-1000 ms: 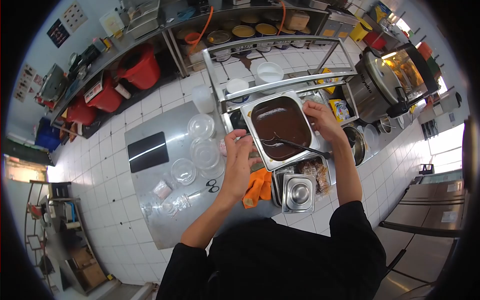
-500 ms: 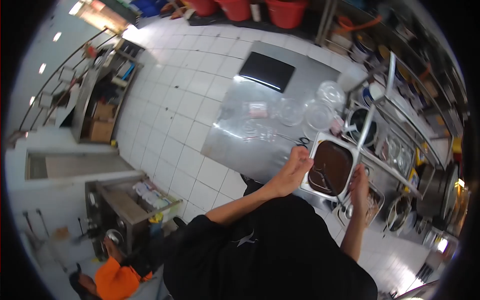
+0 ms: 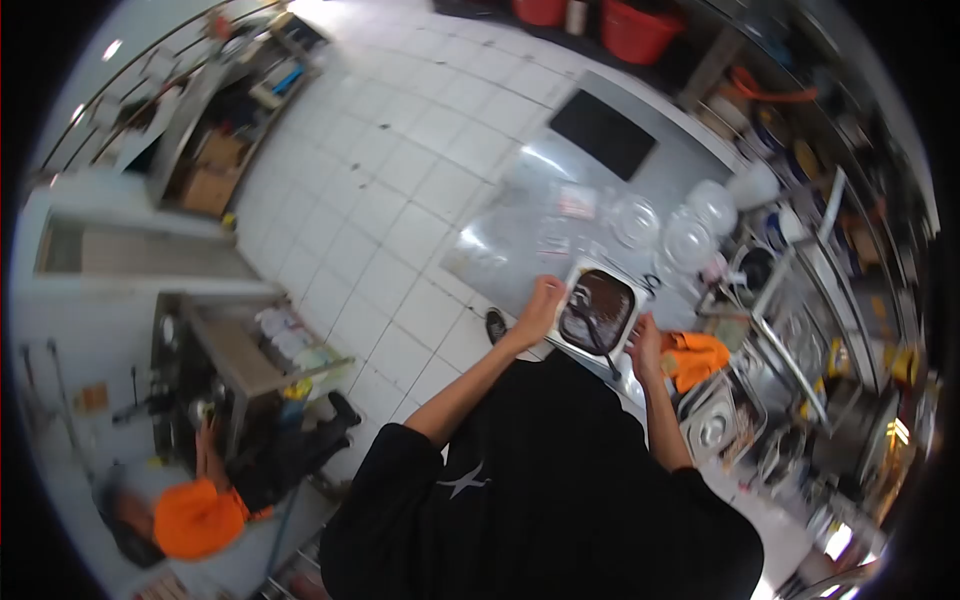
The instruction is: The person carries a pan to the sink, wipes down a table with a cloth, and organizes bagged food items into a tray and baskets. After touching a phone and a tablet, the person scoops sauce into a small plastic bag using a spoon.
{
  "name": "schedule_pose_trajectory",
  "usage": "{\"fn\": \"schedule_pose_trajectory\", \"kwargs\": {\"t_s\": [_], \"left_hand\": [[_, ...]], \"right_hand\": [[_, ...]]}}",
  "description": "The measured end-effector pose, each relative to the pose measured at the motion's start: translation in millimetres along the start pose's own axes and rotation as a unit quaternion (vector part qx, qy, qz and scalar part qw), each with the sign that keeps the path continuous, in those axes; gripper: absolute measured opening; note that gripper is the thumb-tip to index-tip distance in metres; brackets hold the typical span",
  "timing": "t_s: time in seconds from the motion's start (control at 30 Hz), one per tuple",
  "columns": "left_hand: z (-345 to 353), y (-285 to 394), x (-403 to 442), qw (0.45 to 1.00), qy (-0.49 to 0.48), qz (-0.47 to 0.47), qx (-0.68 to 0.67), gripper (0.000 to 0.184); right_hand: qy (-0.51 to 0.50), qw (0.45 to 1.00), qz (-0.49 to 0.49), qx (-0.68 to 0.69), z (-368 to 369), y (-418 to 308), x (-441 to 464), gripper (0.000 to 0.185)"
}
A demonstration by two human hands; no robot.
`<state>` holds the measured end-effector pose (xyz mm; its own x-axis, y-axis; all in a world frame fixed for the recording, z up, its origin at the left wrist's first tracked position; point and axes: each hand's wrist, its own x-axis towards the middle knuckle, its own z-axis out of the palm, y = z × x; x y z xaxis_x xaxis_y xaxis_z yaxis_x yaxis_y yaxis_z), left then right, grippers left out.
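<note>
A rectangular metal pan (image 3: 562,322) of dark brown sauce (image 3: 610,292) is held between my two hands above the front edge of the steel table. A dark ladle (image 3: 585,309) rests in the sauce, its handle leaning over the near rim. My left hand (image 3: 541,306) is closed on the pan's left side. On the right side, my right hand (image 3: 645,342) grips the rim, its fingertips partly hidden. Black-handled scissors (image 3: 650,283) lie on the table just past the pan. Beside my right hand is an orange cloth (image 3: 698,361).
The steel table (image 3: 510,225) bears a black flat panel (image 3: 603,134), clear round lids (image 3: 689,237) and a small packet (image 3: 574,200). A metal rack (image 3: 800,262) and lidded pans (image 3: 712,430) stand on the right. A person in an orange top (image 3: 198,520) works at the lower left.
My hands have carried the pan leftward, away from the rack and over the table's front edge. The orange cloth now shows beside my right hand. My view has turned somewhat.
</note>
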<state>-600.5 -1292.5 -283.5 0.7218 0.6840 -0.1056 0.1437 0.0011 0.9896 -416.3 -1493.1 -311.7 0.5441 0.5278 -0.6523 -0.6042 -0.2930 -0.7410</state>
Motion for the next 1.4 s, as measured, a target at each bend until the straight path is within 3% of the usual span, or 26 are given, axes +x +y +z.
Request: {"fn": "schedule_pose_trajectory", "kwargs": {"t_s": [0.1, 0.17, 0.2, 0.23, 0.27, 0.3, 0.33, 0.4, 0.43, 0.53, 0.57, 0.67, 0.8, 0.87, 0.9, 1.03, 1.1, 1.17, 1.2, 1.23, 1.27, 1.33, 1.4], "left_hand": [[-11, -9, 16, 0.999, -0.012, -0.031, 0.017, 0.032], [-19, -39, 25, 0.988, -0.052, -0.141, -0.020, 0.046], [-25, -41, 29, 0.977, -0.073, -0.198, -0.030, 0.056], [-25, -14, 27, 0.971, -0.071, -0.220, -0.057, 0.053], [-32, -20, 31, 0.970, -0.092, -0.212, -0.077, 0.049], [-34, -11, 32, 0.970, -0.098, -0.211, -0.074, 0.047], [-31, 4, 32, 0.970, -0.096, -0.211, -0.070, 0.045], [-28, 19, 40, 0.989, -0.058, -0.088, 0.098, 0.039], [-22, 35, 46, 0.984, -0.031, -0.019, 0.176, 0.036], [26, 98, 48, 0.981, -0.062, 0.105, 0.151, 0.028], [43, 113, 48, 0.967, -0.129, 0.130, 0.174, 0.026], [97, 140, 47, 0.888, -0.371, 0.125, 0.240, 0.038], [173, 112, 29, 0.891, -0.437, 0.005, 0.120, 0.053], [199, 91, 27, 0.884, -0.466, -0.033, 0.019, 0.059], [205, 105, 19, 0.879, -0.476, -0.012, -0.004, 0.053], [213, 79, 26, 0.859, -0.512, -0.018, 0.001, 0.041], [222, 50, 34, 0.864, -0.500, -0.057, -0.025, 0.041], [227, 68, 26, 0.852, -0.482, -0.191, -0.072, 0.041], [234, 79, 23, 0.835, -0.471, -0.265, -0.105, 0.045], [239, 84, 18, 0.837, -0.441, -0.300, -0.117, 0.057], [243, 74, 10, 0.846, -0.455, -0.259, -0.103, 0.064], [236, 74, 23, 0.838, -0.505, -0.198, -0.059, 0.073], [229, 100, 26, 0.797, -0.582, -0.162, -0.005, 0.077]], "right_hand": [[0.012, 1.000, -0.009, -0.024, -6, 11, 8, 0.068], [-0.004, 1.000, 0.001, -0.012, -14, 13, 11, 0.067], [0.015, 0.999, -0.020, -0.048, -6, -10, -9, 0.064], [0.063, 0.977, -0.072, -0.189, -10, -24, -18, 0.058], [0.265, 0.843, -0.222, -0.414, -21, -9, -6, 0.047], [0.324, 0.803, -0.209, -0.454, -16, -39, -42, 0.038], [0.405, 0.744, -0.208, -0.489, -30, -38, -50, 0.041], [0.537, 0.609, -0.193, -0.550, -47, -38, -63, 0.053], [0.504, 0.664, -0.118, -0.540, -53, -36, -70, 0.064], [0.471, 0.694, -0.135, -0.528, -88, 18, -42, 0.059], [0.439, 0.725, -0.126, -0.516, -94, 22, -39, 0.054], [0.448, 0.770, -0.220, -0.397, -88, -1, -64, 0.046], [0.387, 0.784, -0.429, -0.229, -59, -29, -111, 0.039], [0.371, 0.822, -0.404, -0.151, -26, -34, -133, 0.040], [0.360, 0.839, -0.392, -0.112, -19, -32, -140, 0.040], [0.319, 0.896, -0.305, -0.037, -26, -16, -150, 0.044], [0.318, 0.878, -0.352, -0.064, -33, 2, -137, 0.044], [0.314, 0.883, -0.348, 0.023, -39, 17, -124, 0.046], [0.354, 0.866, -0.349, -0.051, -50, 27, -115, 0.048], [0.367, 0.856, -0.362, -0.035, -51, 17, -120, 0.045], [0.406, 0.816, -0.378, -0.161, -66, 30, -109, 0.043], [0.392, 0.844, -0.356, -0.087, -72, 19, -112, 0.040], [0.410, 0.832, -0.343, -0.149, -75, 10, -112, 0.038]]}}
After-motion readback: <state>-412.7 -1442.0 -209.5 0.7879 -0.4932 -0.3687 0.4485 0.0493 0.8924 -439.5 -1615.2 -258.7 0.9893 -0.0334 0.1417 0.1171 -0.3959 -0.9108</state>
